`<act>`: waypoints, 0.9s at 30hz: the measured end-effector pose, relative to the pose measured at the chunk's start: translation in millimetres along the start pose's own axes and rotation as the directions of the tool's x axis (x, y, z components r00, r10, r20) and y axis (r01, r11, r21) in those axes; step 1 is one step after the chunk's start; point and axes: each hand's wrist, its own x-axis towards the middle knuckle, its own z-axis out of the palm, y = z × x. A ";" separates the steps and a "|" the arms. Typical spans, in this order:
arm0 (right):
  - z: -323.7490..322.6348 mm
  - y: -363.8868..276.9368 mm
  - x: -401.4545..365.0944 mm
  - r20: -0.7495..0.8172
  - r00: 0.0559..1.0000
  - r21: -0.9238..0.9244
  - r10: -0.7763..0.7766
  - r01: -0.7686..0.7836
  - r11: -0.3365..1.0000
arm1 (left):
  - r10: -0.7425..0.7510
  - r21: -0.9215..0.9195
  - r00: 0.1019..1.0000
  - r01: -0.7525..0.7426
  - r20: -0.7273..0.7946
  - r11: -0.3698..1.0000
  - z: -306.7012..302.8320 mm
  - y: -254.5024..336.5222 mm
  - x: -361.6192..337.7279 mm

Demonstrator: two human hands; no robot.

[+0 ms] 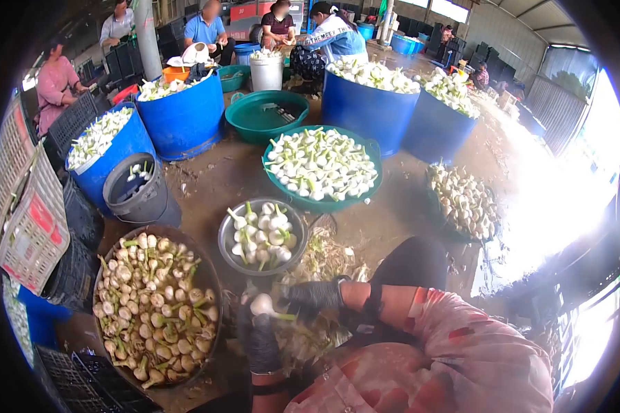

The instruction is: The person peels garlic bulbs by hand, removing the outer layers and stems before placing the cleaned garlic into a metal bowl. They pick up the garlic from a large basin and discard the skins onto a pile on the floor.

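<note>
My left hand [260,341], in a dark glove, is closed on a white garlic bulb [262,304] with a short green stem pointing right. Close beside the bulb, to its right, is my right hand [313,297], also gloved; its fingers are smeared by motion, so their grip does not show. Beyond both hands sits a metal bowl [226,237] with peeled white garlic in it. To the left stands a wide round tub [215,275] filled with unpeeled, brownish garlic bulbs [151,303]. Loose peelings [324,255] lie on the ground near my hands and knee.
A green basin [372,155] heaped with white garlic stands ahead, with another green basin [255,110] behind it. A black bucket [145,199] is at left. Large blue barrels [365,110] full of garlic stand further back. Several people sit or stand beyond. Plastic crates [38,227] lean at far left.
</note>
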 end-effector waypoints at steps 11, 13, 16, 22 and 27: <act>53.4 -41.9 -42.3 -0.070 0.579 -0.961 -0.812 0.178 0.210 | -0.088 0.024 0.996 0.089 -0.018 0.996 -9.1 -13.0 -11.3; 51.9 -37.2 -35.5 0.119 0.512 -0.990 -0.851 0.123 -0.065 | -0.061 0.073 0.998 0.060 0.010 0.996 1.1 1.2 -4.5; 49.0 -29.9 -27.8 0.128 0.492 -0.985 -0.861 0.164 -0.052 | -0.116 0.080 0.993 0.113 0.026 0.990 1.4 4.1 -9.2; 7.0 -17.3 7.8 0.226 0.531 -0.971 -0.817 0.187 -0.146 | -0.026 0.042 0.998 0.024 0.057 0.999 -5.6 -17.8 -14.3; -3.8 -23.9 0.5 0.018 0.518 -0.995 -0.855 0.096 0.037 | 0.002 -0.124 0.999 0.005 0.054 0.992 -8.1 -6.1 -9.7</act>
